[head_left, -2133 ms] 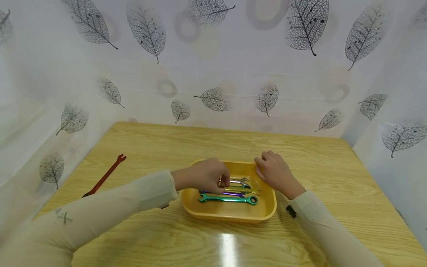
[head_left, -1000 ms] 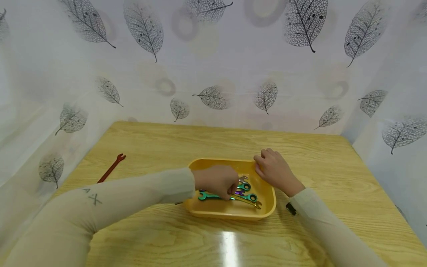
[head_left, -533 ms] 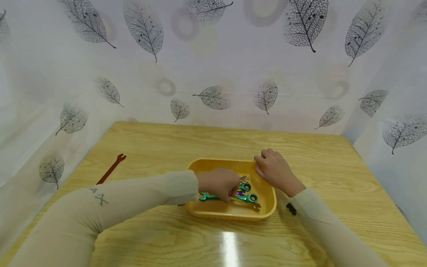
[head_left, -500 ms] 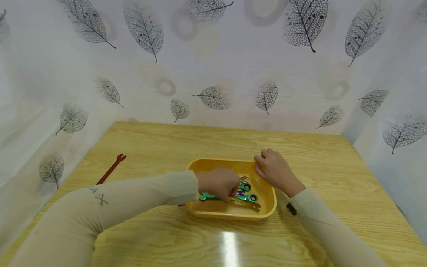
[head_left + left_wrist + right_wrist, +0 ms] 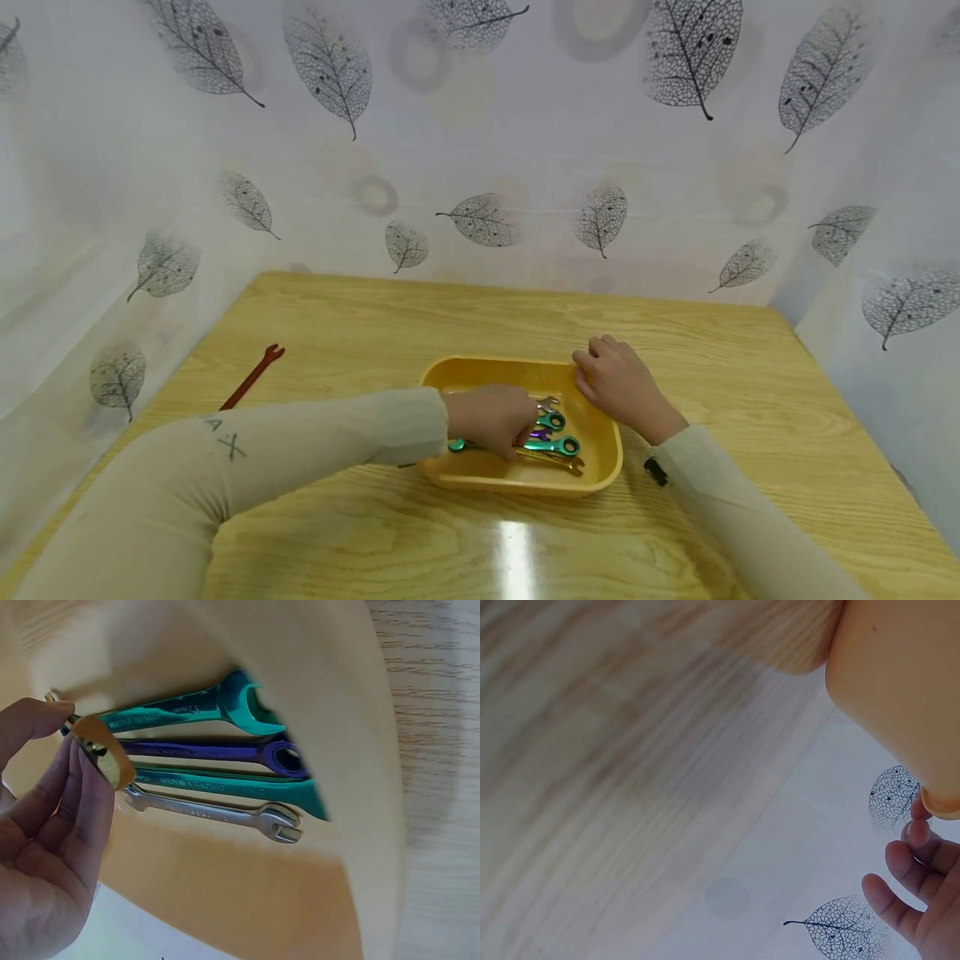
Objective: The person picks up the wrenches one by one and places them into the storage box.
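Observation:
In the head view my left hand (image 5: 491, 419) reaches down into a yellow plastic tray (image 5: 517, 486) and pinches a gold wrench (image 5: 574, 467). The gold wrench lies along the near side of a green ratchet wrench (image 5: 567, 446). Seen from the left wrist, thumb and fingers hold the gold wrench (image 5: 112, 761) end-on to the camera. Beside it are a purple wrench (image 5: 202, 751), a second green wrench (image 5: 232, 784) and a silver wrench (image 5: 202, 808), roughly parallel. My right hand (image 5: 622, 387) grips the tray's far right corner, fingers curled at the rim.
A red wrench (image 5: 252, 379) lies on the wooden table (image 5: 360, 517) at the left, partly hidden by the left sleeve (image 5: 315, 437). Leaf-printed white cloth (image 5: 510, 167) closes off the back and sides.
The left hand took the gold wrench from among the others and brought it toward the tray's front; lately it has settled slightly lower there. The right hand stays at the rim.

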